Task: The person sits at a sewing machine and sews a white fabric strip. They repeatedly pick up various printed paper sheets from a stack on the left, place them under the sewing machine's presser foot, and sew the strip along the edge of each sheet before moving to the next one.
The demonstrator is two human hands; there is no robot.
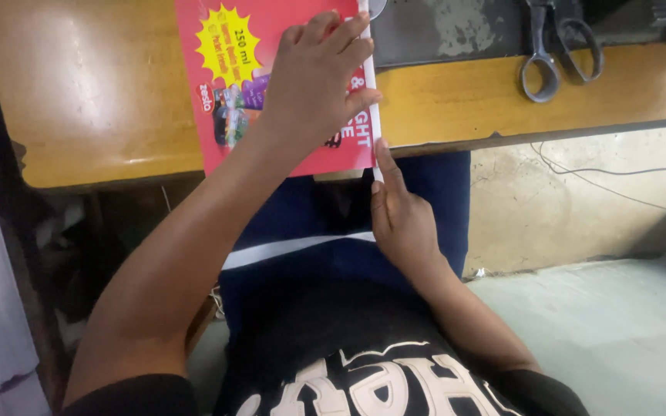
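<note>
Worn yellow wooden tabletop [102, 92], concrete floor below. Glossy red printed cardboard sheet [233, 115] lies over tabletop's near edge. Left hand [314, 85] pressed flat on sheet, fingers spread toward white strip [371, 92] along its right side. Right hand [398, 219] below near edge, index fingertip touching strip's lower end; possibly pinching, unclear. Grey metal scissors [556, 50] near far right edge.

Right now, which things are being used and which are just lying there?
In use: the red printed sheet, pressed flat by the left hand; its white edge strip, touched by the right hand.

Lying about: scissors, cable.
</note>
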